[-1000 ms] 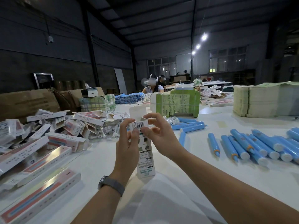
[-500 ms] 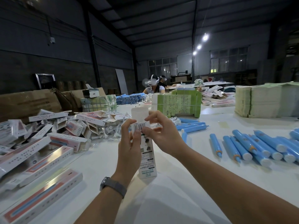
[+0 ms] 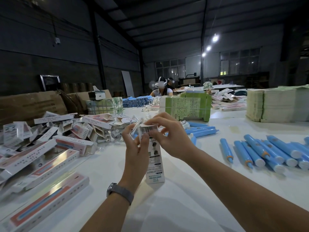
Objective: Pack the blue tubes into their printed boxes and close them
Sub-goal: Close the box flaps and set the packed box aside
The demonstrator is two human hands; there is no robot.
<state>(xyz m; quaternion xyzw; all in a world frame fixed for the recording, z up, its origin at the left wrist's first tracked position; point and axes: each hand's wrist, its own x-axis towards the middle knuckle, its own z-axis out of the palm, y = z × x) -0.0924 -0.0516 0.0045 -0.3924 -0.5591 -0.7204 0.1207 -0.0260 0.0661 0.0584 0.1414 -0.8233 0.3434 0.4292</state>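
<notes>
Both hands are gripping one upright printed box (image 3: pixel 154 158) on the counter (image 3: pixel 192 195). The left hand (image 3: pixel 136 152) is curling round its side; the right hand (image 3: pixel 168 136) is pinching its top flap.

Printed box (image 3: pixel 154 162): white, upright on table, barcode flap folded at top, held in both hands.
Blue tubes (image 3: pixel 260 153): loose on table, right, white caps, lying flat.
Filled boxes (image 3: pixel 41 158): piled left.

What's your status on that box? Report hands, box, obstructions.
Left hand grips the upright printed box. Right hand fingers press its top flap down, nearly closed. Blue tubes wait on the right. Nothing in the way.
</notes>
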